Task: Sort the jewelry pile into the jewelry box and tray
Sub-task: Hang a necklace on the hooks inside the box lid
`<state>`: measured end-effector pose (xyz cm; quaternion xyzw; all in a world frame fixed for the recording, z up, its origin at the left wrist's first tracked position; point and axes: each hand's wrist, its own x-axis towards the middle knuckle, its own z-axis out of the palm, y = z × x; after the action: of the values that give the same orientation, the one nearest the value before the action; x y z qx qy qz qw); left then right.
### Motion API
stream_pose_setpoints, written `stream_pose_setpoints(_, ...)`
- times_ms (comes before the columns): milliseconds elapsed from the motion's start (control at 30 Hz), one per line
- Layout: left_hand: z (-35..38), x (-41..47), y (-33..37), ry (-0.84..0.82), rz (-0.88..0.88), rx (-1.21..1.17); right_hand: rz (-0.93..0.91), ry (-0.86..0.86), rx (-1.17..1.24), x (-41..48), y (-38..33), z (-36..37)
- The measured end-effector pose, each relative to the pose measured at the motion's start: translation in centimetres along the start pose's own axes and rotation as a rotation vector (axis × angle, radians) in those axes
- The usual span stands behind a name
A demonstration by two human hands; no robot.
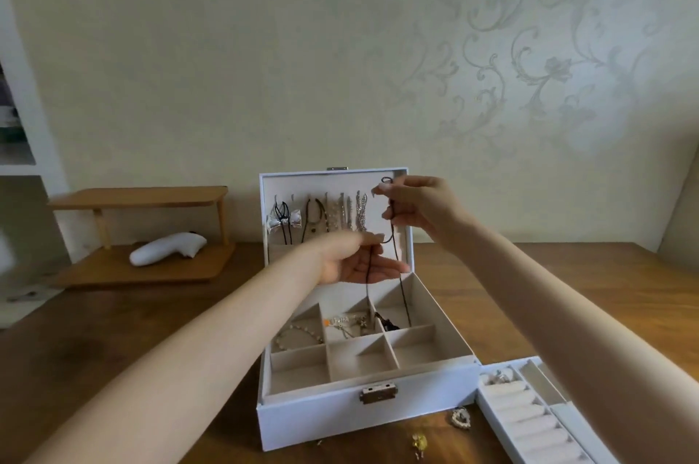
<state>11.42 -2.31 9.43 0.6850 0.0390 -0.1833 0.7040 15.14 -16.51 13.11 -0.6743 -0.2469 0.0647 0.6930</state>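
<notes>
Left of the left hand (355, 263), a rounded two-tier wooden shelf (136, 199) carries a smooth white object (166, 248). This hand lies flat, fingers straight, a thin black cord (392, 225) crossing its palm; the right hand (416, 210) pinches the cord's top loop. Beneath both stands the open white jewelry box (321, 414), beige-lined; the ridged tray (525, 414) lies below the right forearm

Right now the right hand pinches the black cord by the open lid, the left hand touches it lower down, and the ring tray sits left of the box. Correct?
One slip: the head view shows the ring tray right of the jewelry box, not left. The right hand does pinch the black cord by the lid, the left hand touching it lower down.
</notes>
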Motion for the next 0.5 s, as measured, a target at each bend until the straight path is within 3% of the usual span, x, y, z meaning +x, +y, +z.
stream_pose_setpoints(133,0.3,0.8,-0.5,0.009,0.101,-0.353,0.086,-0.139,0.003,-1.3,0.7,0.1)
stream_pose_setpoints(300,0.2,0.7,0.4,0.079,0.167,-0.352,0.066,-0.074,0.19,-1.4,1.6,-1.4)
stream_pose_setpoints(367,0.0,0.3,0.6,0.065,0.213,-0.248,0.065,-0.041,0.256,-1.1,1.8,-2.4)
stream_pose_setpoints(500,0.2,-0.3,0.7,0.155,0.349,0.281,0.055,-0.11,0.229,-1.1,1.8,-2.8)
